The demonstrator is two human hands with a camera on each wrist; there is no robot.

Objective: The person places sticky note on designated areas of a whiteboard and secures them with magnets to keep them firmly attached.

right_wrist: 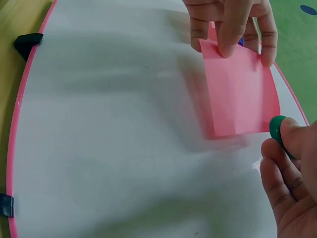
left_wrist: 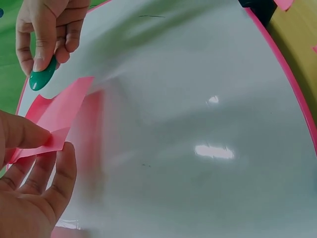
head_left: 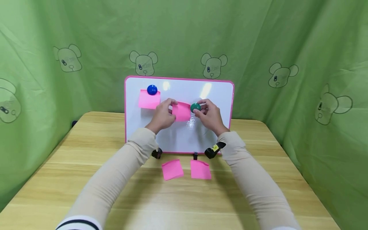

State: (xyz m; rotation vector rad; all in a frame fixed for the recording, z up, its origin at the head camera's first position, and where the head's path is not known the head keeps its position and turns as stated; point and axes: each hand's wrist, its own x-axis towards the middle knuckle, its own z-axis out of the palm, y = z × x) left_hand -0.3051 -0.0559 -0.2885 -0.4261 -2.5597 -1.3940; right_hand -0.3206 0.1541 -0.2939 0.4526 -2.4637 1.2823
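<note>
In front of the whiteboard (head_left: pixel 178 140), my left hand (head_left: pixel 163 115) pinches a pink sticky note (head_left: pixel 181 111) by its left edge, thumb on the near face and fingers behind. The left wrist view shows the note (left_wrist: pixel 62 109) standing off the board, its reflection beside it. My right hand (head_left: pixel 211 115) holds a round green magnet (head_left: pixel 195 107) between thumb and fingers, close to the note's right edge. In the right wrist view the magnet (right_wrist: pixel 278 130) is at the note's corner; whether they touch I cannot tell. A blue magnet (head_left: pixel 152 89) sits over another pink note (head_left: pixel 149 99) at the board's upper left.
Two more pink notes, a left one (head_left: pixel 172 169) and a right one (head_left: pixel 200 169), lie on the wooden table (head_left: pixel 172 204) before the board. Black feet (head_left: pixel 195 156) support the board's lower edge. A green curtain (head_left: pixel 178 32) with bear drawings hangs behind and at both sides.
</note>
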